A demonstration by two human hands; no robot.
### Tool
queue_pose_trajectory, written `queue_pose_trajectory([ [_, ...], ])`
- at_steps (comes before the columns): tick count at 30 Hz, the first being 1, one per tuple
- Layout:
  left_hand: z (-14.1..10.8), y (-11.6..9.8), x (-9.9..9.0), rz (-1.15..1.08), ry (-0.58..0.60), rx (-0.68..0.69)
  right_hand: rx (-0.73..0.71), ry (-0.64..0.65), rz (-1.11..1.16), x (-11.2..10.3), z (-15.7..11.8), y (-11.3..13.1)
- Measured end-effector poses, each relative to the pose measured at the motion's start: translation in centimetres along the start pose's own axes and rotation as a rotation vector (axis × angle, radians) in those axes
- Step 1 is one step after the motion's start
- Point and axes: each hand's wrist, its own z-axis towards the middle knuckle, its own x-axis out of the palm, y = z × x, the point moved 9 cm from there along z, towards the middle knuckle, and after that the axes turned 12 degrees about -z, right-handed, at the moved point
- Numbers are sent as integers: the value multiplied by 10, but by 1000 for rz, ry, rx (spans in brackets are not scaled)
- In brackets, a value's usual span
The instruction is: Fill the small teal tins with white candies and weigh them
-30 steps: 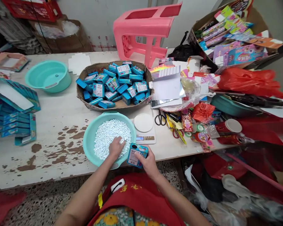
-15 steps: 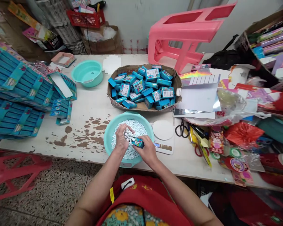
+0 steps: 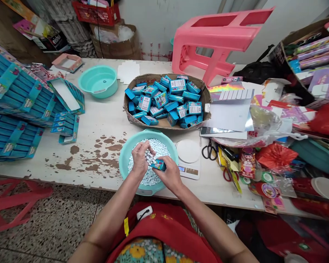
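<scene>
A turquoise basin near the table's front edge holds many small white pellets. Over it, my left hand is curled around a cluster of white pellets. My right hand grips a small blue box, its end close against the pellets in my left hand. The box's opening is too small to make out. Behind the basin, a cardboard tray is filled with several blue boxes. A white scale with a round plate stands just right of the basin.
Stacked blue cartons stand at the left, with another turquoise basin behind. Black-handled scissors, a yellow cutter and plastic bags lie right. A pink stool rests on the table at the back.
The view has shifted slightly. My left fingers have closed in a little over the pellets, and fewer pellets show in that hand. The blue box is still in my right hand.
</scene>
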Motion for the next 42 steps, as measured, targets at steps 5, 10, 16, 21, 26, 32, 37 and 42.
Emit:
queue_pose_trajectory([
  [5, 1, -1, -2, 54, 5, 0, 12, 1, -14, -1, 4, 0],
  [10, 1, -7, -2, 29, 16, 29, 13, 10, -14, 0, 6, 6],
  [16, -1, -8, -4, 25, 36, 1, 12, 24, -10, 5, 7, 8],
  [21, -2, -9, -10, 66, 5, 42, 32, -6, 18, 9, 10, 7],
  [26, -1, -4, -5, 61, 61, 18, 67, 17, 69, 15, 8, 7],
  [32, -12, -3, 10, -5, 194, -47, 47, -35, 123, 3, 4, 9],
  [37, 2, -10, -9, 42, 96, 11, 67, -28, 152, -1, 1, 4],
  [42, 50, 2, -55, 495, -15, 152, 94, -112, 258, -20, -6, -6],
])
